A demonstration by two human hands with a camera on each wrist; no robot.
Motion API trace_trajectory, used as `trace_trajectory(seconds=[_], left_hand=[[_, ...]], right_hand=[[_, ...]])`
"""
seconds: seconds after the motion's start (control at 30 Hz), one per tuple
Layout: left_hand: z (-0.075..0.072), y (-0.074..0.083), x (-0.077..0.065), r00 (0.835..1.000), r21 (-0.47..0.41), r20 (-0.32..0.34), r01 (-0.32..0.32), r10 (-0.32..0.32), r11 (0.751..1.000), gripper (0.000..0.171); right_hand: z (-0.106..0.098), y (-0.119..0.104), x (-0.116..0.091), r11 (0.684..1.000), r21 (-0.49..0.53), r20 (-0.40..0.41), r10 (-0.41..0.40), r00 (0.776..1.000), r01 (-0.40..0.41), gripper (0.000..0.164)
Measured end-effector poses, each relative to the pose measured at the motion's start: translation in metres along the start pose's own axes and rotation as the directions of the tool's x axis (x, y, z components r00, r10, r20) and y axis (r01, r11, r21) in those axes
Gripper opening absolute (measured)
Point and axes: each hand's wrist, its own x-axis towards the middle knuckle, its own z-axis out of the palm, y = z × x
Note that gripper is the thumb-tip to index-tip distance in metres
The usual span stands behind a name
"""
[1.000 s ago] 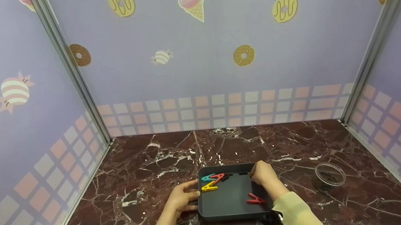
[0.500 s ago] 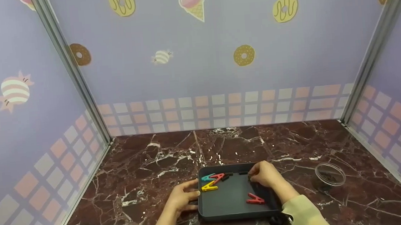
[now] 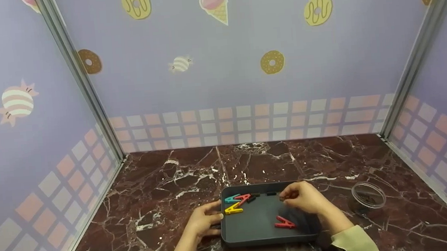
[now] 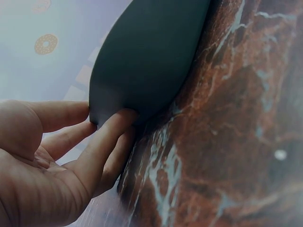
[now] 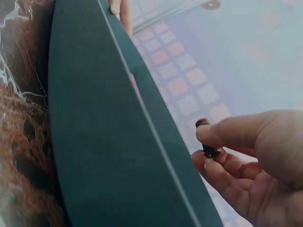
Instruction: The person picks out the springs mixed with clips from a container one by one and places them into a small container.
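A dark grey tray [image 3: 256, 240] stands on the marbled table. My left hand [image 3: 205, 220] holds its left side, fingertips at the rim and outer wall, as the left wrist view also shows. My right hand [image 3: 303, 197] is over the tray's back right part, pinching a small dark spool-like piece [image 5: 208, 150] with brownish ends between thumb and fingers. In the tray's back left corner lie a blue clothespin [image 3: 232, 198], a red clothespin [image 3: 243, 198] and a yellow clothespin [image 3: 234, 209]. Another red clothespin [image 3: 284, 222] lies front right. Short black pieces [image 3: 271, 194] lie along the back wall.
A clear round plastic tub [image 3: 368, 196] with something dark inside stands right of the tray. Patterned lilac walls [image 3: 236, 80] with grey metal corner posts [image 3: 78, 77] enclose the table [image 3: 171, 177] at the back and sides.
My right hand has drawn back slightly to the right from the tray's back right corner, and the small dark piece now shows at its fingertips. My left hand and the tray have stayed put.
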Motion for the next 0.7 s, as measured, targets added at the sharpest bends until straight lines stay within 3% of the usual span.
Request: trace_trajectory(seconds=[0.7], left_hand=[[0.0,0.0,-0.001,1.0,0.014,-0.016,-0.021,0.021,1.0,0.058]], right_hand=[[-0.047,0.008,-0.033,0.981,0.193,0.061,-0.014,0.998,0.002,0.022]])
